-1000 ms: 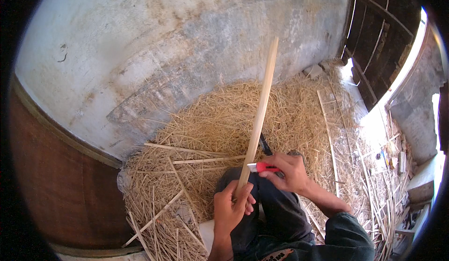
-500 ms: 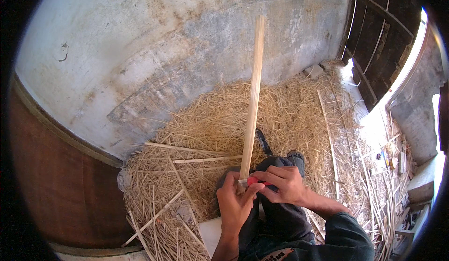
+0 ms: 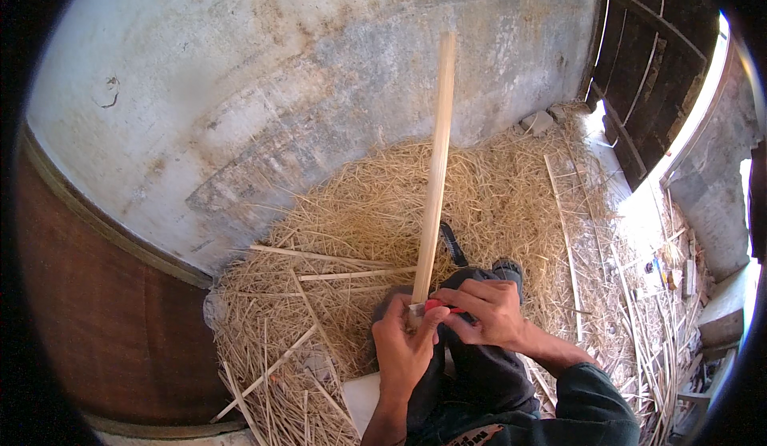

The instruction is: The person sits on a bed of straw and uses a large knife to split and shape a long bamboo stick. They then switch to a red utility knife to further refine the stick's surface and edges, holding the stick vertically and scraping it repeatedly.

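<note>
A long, pale wooden strip (image 3: 437, 158) with lines along its length stands nearly upright over my lap, leaning slightly right at its top. My left hand (image 3: 402, 346) is closed around its lower end, thumb and fingers pinching there. Something small and whitish (image 3: 415, 310) shows between those fingers; its kind is unclear. Against the same end, my right hand (image 3: 487, 312) is closed on a small red object (image 3: 433, 305), with a thin red part running back under the fingers. The fingers hide most of it, and both hands nearly touch.
Dry straw (image 3: 359, 206) covers the floor, with loose thin sticks (image 3: 280, 370) on the left and more on the right. A stained wall (image 3: 264, 86) rises ahead. A brown panel (image 3: 104, 302) stands left, a dark plank door (image 3: 655, 62) at far right. A black strap-like thing (image 3: 452, 244) lies ahead of my legs.
The wooden strip's top has shifted slightly right and down. The red object is turned a little and shows less round. Both hands keep their grip almost in place.
</note>
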The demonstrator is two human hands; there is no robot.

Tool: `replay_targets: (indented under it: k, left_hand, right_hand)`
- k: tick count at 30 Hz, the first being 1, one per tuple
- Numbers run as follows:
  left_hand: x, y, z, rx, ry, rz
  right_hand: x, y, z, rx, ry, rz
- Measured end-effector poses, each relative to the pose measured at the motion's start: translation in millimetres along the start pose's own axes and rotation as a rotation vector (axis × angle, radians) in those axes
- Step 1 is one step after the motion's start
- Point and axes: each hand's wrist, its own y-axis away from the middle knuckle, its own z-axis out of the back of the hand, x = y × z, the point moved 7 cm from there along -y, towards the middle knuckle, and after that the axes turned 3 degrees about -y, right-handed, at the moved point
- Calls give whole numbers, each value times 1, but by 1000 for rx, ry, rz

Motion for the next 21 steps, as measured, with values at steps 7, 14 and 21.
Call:
replay_targets:
  k: [7, 14, 21]
  left_hand:
    - [-5, 2, 1, 5, -50, 61]
    - [-5, 3, 2, -6, -128, -62]
    - [7, 14, 1, 47, -151, 30]
  right_hand:
    - [-5, 1, 2, -39, 20, 0]
    - [-5, -3, 7, -45, 72, -14]
    - [-25, -8, 16, -178, 16, -85]
